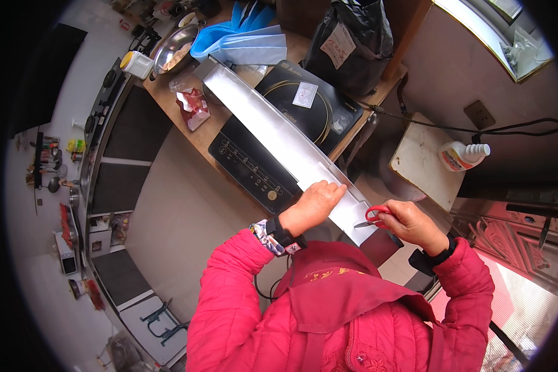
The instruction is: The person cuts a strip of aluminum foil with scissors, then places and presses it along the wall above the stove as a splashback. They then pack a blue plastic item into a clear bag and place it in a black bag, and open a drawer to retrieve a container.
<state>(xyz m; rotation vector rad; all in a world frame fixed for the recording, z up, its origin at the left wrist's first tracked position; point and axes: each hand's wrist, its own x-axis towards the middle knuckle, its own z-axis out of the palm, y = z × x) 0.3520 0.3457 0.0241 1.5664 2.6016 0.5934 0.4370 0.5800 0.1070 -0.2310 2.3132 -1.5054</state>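
A long narrow open box (273, 133), pale and glossy inside, lies slanting across a black induction cooker (245, 164) toward my body. My left hand (313, 204) reaches over its near part, the fingers closed at the far side wall. My right hand (412, 226) holds a small pair of red-handled scissors (375, 217) by the handle loops. The scissor blades point left, over the near end of the box. My fingers cover part of the loops.
On the wooden table (195, 139) are a red packet (193, 108), a steel bowl (173, 49), blue-and-white folded sheets (245, 43) and a black plastic bag (353, 46). A white bottle (462, 155) stands on a low stand (425, 164) to the right. A black cable (508, 130) runs along the wall.
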